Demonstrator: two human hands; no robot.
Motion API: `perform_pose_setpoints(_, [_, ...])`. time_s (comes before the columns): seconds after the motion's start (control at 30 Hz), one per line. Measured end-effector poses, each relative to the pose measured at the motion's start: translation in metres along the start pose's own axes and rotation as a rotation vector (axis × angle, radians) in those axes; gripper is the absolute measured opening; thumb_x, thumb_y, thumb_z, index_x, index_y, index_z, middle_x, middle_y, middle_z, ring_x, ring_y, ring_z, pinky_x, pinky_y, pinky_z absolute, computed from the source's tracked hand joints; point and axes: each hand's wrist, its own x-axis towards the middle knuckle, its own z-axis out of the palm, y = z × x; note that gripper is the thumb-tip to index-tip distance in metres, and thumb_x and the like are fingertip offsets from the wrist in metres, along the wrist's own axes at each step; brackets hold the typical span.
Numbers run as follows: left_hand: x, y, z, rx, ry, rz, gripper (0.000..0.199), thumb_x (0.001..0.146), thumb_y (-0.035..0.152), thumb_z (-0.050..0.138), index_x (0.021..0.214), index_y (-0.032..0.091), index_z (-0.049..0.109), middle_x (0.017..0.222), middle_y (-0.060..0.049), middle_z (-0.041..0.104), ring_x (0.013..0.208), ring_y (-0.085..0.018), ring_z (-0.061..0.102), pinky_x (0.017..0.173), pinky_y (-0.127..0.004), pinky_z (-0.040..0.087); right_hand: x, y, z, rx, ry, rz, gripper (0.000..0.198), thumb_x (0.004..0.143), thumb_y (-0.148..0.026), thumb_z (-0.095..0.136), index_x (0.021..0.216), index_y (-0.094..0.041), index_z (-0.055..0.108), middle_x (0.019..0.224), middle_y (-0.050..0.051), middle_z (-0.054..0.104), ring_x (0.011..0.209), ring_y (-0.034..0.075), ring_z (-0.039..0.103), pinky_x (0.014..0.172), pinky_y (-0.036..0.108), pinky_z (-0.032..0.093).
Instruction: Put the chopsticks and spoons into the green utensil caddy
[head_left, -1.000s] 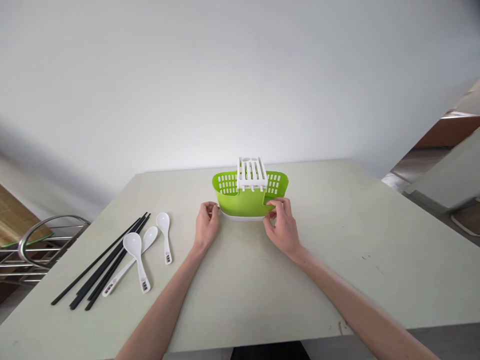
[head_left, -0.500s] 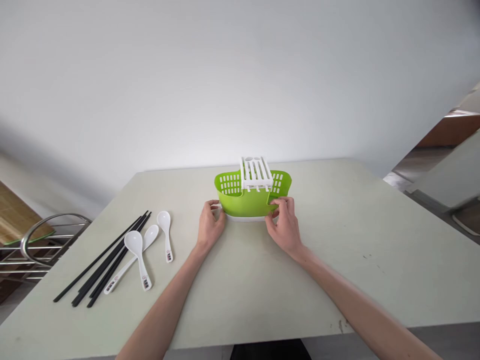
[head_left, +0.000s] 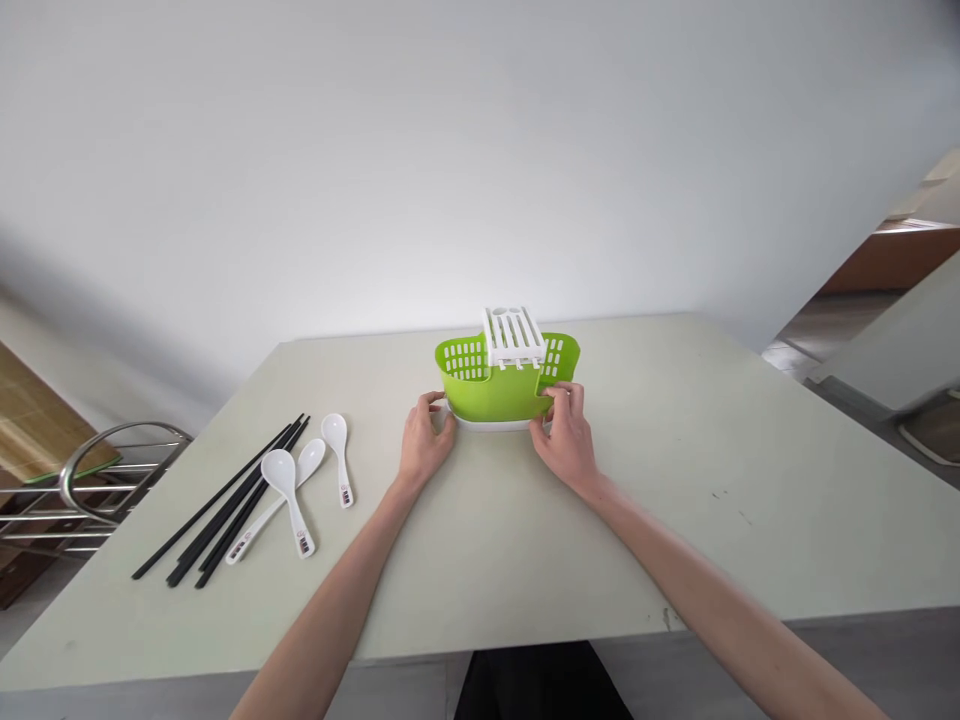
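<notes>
A green plastic cutlery holder (head_left: 487, 393) with perforated back walls stands upright near the middle of the table. A white slotted rack (head_left: 514, 336) with small hooks is fitted across its centre. Beneath the holder lies a white base tray (head_left: 491, 426). My left hand (head_left: 427, 437) has its fingers curled on the left end of the holder, by the tray. At the lower right, my right hand (head_left: 564, 433) grips the holder, fingers on its side wall and thumb low at the front. The fingertips of both hands are partly hidden.
Left of my arms lie several black chopsticks (head_left: 225, 505). Three white spoons, including one top spoon (head_left: 280, 470), lie on and beside them. A metal rack (head_left: 71, 490) stands beyond the left table edge, and a white wall (head_left: 480, 160) rises behind the table (head_left: 480, 560).
The camera view has shifted slightly, so the table and its objects sit a little higher in view. Both hands stay at the holder, with no clear change in their grip.
</notes>
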Motion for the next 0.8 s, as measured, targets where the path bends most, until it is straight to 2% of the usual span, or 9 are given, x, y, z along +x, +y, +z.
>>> perform_pose_setpoints(0.23, [-0.012, 0.002, -0.004, 0.062, -0.042, 0.064, 0.046, 0.089, 0.027, 0.057, 0.135, 0.022, 0.059, 0.122, -0.013, 0.071, 0.119, -0.029, 0.064, 0.104, -0.050, 0.050, -0.003, 0.003, -0.005, 0.009, -0.014, 0.001, 0.037, 0.089, -0.014, 0.049, 0.126, -0.020, 0.047, 0.131, 0.016, 0.048, 0.076, 0.018, 0.061, 0.062, 0.034, 0.053])
perform_pose_setpoints(0.4, [-0.037, 0.009, -0.009, 0.090, -0.052, 0.094, 0.046, 0.090, 0.024, 0.054, 0.136, 0.022, 0.061, 0.120, -0.012, 0.073, 0.118, -0.029, 0.064, 0.104, -0.049, 0.051, -0.007, 0.003, -0.008, 0.010, -0.019, -0.025, 0.046, 0.089, -0.013, 0.048, 0.135, -0.018, 0.047, 0.143, 0.019, 0.048, 0.077, 0.018, 0.061, 0.068, 0.036, 0.054])
perform_pose_setpoints(0.5, [-0.055, 0.015, -0.019, 0.178, -0.101, 0.203, 0.044, 0.093, 0.022, 0.051, 0.135, 0.022, 0.061, 0.128, -0.011, 0.072, 0.123, -0.030, 0.061, 0.107, -0.051, 0.049, -0.011, 0.003, -0.012, 0.004, -0.026, -0.030, 0.058, 0.088, -0.012, 0.046, 0.145, -0.019, 0.044, 0.157, 0.022, 0.042, 0.074, 0.017, 0.062, 0.065, 0.034, 0.053])
perform_pose_setpoints(0.6, [-0.064, 0.018, -0.044, 0.340, -0.179, 0.416, 0.041, 0.097, 0.024, 0.050, 0.137, 0.024, 0.060, 0.140, -0.010, 0.067, 0.129, -0.030, 0.058, 0.111, -0.051, 0.045, -0.015, 0.003, -0.016, 0.018, -0.035, 0.008, 0.069, 0.087, -0.013, 0.047, 0.155, -0.022, 0.037, 0.166, 0.021, 0.033, 0.072, 0.016, 0.063, 0.060, 0.032, 0.052])
perform_pose_setpoints(0.67, [-0.063, 0.015, -0.071, 0.432, -0.141, 0.488, 0.038, 0.100, 0.028, 0.048, 0.136, 0.024, 0.060, 0.141, -0.010, 0.066, 0.130, -0.030, 0.057, 0.112, -0.050, 0.043, -0.018, 0.004, -0.019, 0.057, -0.048, 0.045, 0.077, 0.086, -0.014, 0.047, 0.160, -0.025, 0.031, 0.171, 0.019, 0.026, 0.074, 0.016, 0.065, 0.061, 0.032, 0.053])
perform_pose_setpoints(0.73, [-0.059, 0.007, -0.104, 0.494, -0.024, 0.449, 0.036, 0.102, 0.032, 0.045, 0.132, 0.021, 0.061, 0.136, -0.012, 0.067, 0.128, -0.030, 0.058, 0.112, -0.049, 0.042, -0.021, 0.006, -0.021, 0.115, -0.060, 0.093, 0.083, 0.085, -0.015, 0.048, 0.163, -0.028, 0.023, 0.174, 0.018, 0.018, 0.079, 0.017, 0.068, 0.066, 0.033, 0.056])
perform_pose_setpoints(0.8, [-0.055, -0.003, -0.138, 0.558, 0.086, 0.347, 0.036, 0.101, 0.035, 0.044, 0.129, 0.019, 0.062, 0.132, -0.014, 0.067, 0.126, -0.032, 0.059, 0.111, -0.050, 0.042, -0.026, 0.009, -0.023, 0.189, -0.055, 0.155, 0.088, 0.084, -0.016, 0.049, 0.165, -0.028, 0.017, 0.175, 0.019, 0.011, 0.085, 0.018, 0.070, 0.072, 0.035, 0.058])
